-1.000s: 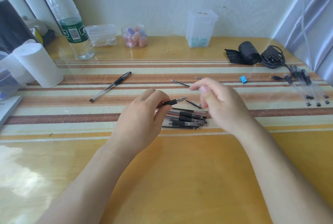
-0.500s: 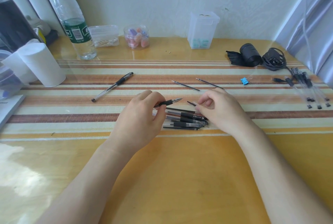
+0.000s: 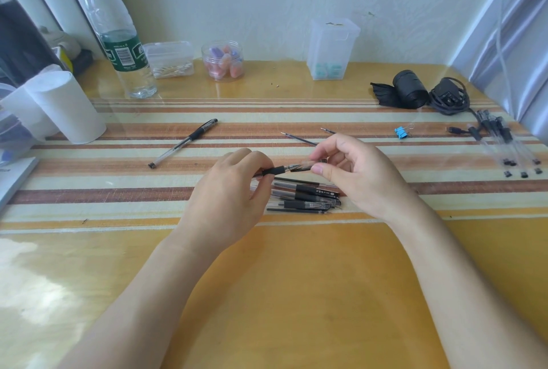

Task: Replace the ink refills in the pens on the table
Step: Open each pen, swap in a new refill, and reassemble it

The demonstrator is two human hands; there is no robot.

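Far left on the table (image 3: 267, 279) a lone pen (image 3: 184, 143) lies apart, and I judge it needs nothing from me now. My left hand (image 3: 228, 193) hovers knuckles up over the near edge of the pile (image 3: 308, 198). Its fingers are curled round the black grip of a pen (image 3: 274, 171), which is raised just above the pile, roughly level, with its tip pointing right. At that tip I see a small clear-and-dark cap (image 3: 302, 165), or so I take it to be, meeting the point or nearly so; I cannot tell whether it is seated. My right hand (image 3: 361, 179) pinches the cap between thumb and forefinger, wrist cocked inward, the other fingers loosely bent and holding nothing. I read this as the closing step on this one pen. The next move calls for lining the cap up with the barrel and pushing it straight on while the left hand braces. Beyond the right hand two loose refills (image 3: 299, 139) lie on the stripes. A bundle (image 3: 501, 143) of clear pens sits far right, well apart, so more of the task likely remains.
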